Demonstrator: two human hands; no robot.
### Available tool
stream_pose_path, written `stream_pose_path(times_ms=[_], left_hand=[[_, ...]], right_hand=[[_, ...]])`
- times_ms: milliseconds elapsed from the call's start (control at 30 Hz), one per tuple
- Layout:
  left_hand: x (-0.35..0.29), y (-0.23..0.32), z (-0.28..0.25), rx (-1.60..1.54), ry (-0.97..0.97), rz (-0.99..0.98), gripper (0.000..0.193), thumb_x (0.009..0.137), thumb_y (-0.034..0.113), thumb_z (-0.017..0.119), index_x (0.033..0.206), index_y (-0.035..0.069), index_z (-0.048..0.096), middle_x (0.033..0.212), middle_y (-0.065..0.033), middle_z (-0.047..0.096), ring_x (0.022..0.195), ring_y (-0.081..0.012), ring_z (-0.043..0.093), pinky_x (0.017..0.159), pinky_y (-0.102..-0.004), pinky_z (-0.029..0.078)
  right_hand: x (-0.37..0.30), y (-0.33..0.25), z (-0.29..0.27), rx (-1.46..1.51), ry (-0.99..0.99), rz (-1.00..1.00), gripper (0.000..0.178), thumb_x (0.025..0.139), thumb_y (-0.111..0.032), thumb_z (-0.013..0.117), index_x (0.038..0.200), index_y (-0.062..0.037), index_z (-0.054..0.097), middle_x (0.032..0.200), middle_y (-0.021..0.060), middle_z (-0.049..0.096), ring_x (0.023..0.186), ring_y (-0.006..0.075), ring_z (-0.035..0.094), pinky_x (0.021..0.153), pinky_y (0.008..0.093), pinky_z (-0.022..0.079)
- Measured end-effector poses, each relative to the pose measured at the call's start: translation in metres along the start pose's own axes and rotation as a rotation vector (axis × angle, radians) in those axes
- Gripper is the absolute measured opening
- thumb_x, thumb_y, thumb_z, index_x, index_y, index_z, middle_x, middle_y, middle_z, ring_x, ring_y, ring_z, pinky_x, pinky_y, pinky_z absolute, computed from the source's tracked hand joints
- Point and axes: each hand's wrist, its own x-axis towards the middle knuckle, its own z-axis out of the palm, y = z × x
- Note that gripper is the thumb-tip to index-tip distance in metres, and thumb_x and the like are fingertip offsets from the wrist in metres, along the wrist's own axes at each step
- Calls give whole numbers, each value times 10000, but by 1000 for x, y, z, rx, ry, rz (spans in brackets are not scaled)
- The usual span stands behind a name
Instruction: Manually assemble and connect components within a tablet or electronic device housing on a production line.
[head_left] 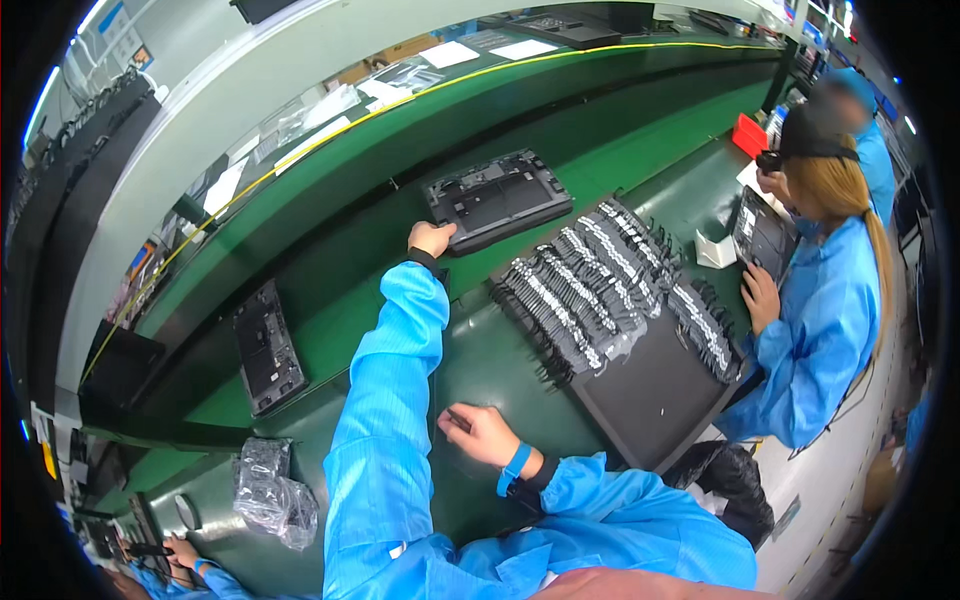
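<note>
My left hand (432, 238) reaches out to the far side and grips the near left corner of a black laptop base (500, 200). That base lies with its inside facing up, at the green conveyor strip. Closer to me, over the green table (480, 360), my right hand (482, 436) has its fingers pinched around a small dark piece (458, 420), too small to name. Right of my hands, a black tray (655, 400) bears rows of black cabled parts (590, 280) with white labels.
Another laptop base (268, 350) lies on the conveyor at left. Clear plastic bags (272, 490) lie at lower left. At right a co-worker in a blue smock handles another laptop part (762, 235). A red bin (748, 135) stands beyond. A black bag (725, 485) hangs by the table edge.
</note>
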Motion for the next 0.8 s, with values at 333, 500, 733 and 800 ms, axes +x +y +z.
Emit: stream_pose_path(times_ms=[333, 500, 733, 800], left_hand=[[-75, -11, -43, -1076, 192, -112, 463, 938, 107, 539, 1333, -44, 350, 1239, -173, 510, 1084, -288, 572, 868, -463, 498], [-186, -100, -125, -1093, 329, -125, 438, 932, 112, 552, 1341, 36, 413, 1160, -99, 581, 1025, -221, 580, 787, -406, 500], [-288, -175, -167, -1040, 223, -137, 331, 949, 92, 509, 1265, -5, 536, 1109, -79, 639, 984, -167, 607, 874, -294, 469], [-296, -173, -161, -1019, 86, -147, 337, 948, 92, 510, 1269, -6, 537, 1124, -82, 637, 991, -163, 603, 881, -291, 464]], right_hand=[[6, 11, 9, 379, 34, 187, 101, 899, -80, 604, 940, 9, 625, 796, 20, 638, 681, 80, 596, 619, 232, 480], [6, -12, 4, 525, 219, 110, 90, 910, -95, 626, 944, -13, 611, 712, -21, 570, 597, 45, 490, 605, 237, 471], [-46, -21, -25, 183, 389, 5, 65, 907, -62, 604, 933, -15, 641, 744, -14, 607, 610, 41, 537, 543, 199, 422], [-72, -19, -39, 84, 447, 7, 83, 907, -64, 605, 942, 5, 635, 740, -12, 603, 617, 47, 545, 548, 201, 424]])
